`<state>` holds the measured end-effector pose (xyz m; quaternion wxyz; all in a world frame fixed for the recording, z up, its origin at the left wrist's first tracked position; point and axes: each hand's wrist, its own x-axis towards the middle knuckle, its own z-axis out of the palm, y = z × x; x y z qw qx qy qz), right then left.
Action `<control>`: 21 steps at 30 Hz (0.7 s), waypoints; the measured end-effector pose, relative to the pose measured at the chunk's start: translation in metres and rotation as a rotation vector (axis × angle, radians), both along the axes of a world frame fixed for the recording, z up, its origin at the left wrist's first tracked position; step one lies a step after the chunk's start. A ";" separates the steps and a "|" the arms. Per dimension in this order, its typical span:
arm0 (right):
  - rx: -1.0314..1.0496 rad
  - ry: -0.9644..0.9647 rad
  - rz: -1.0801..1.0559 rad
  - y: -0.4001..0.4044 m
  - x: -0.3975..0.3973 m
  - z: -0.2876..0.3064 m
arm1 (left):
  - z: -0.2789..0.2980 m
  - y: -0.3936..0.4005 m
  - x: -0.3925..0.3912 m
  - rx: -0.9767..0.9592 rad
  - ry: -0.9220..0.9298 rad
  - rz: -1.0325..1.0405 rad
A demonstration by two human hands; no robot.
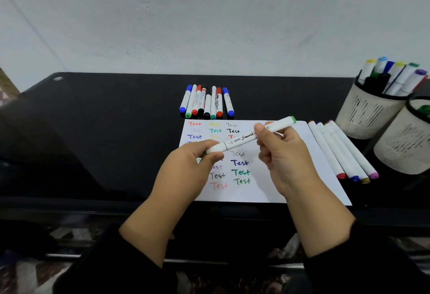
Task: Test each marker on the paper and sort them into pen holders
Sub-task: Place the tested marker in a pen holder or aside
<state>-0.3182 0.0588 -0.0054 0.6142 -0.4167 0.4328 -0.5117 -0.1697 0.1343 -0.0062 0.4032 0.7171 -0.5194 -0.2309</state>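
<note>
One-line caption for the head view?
Both hands grip a green-capped marker above the test paper.

Black table (93, 130): paper (293, 177), row of capped markers (207, 102), four white markers (342, 151), two pen holders (370, 112)

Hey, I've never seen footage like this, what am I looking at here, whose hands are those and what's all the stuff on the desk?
There is no machine here. One camera worn on a person's head looks forward and down, so you see that person's own two hands. The left hand grips one end of a white marker with a green cap, and the right hand pinches its middle, above a sheet of paper covered with the word "Test" in many colours. On the black desk behind the paper lies a row of whiteboard markers. Right of the paper lie four more white markers, and beyond them stand two mesh pen holders, the farther one full of markers.
</note>
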 end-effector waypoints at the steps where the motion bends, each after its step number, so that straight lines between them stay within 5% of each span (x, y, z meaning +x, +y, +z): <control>1: -0.015 -0.009 -0.045 -0.001 -0.001 0.001 | 0.000 0.001 0.002 0.002 -0.003 0.007; 6: -0.182 0.387 -0.194 0.002 -0.006 -0.003 | 0.000 0.004 0.007 0.044 -0.030 0.024; 13: -0.800 1.066 -0.068 0.011 0.005 -0.013 | 0.003 0.006 0.004 0.052 -0.029 0.003; 17: -1.128 1.238 -0.146 0.008 0.003 -0.010 | 0.007 0.007 0.000 0.034 0.014 -0.023; 21: -1.151 1.313 -0.124 0.005 -0.009 -0.001 | 0.013 -0.001 -0.005 0.063 0.041 -0.123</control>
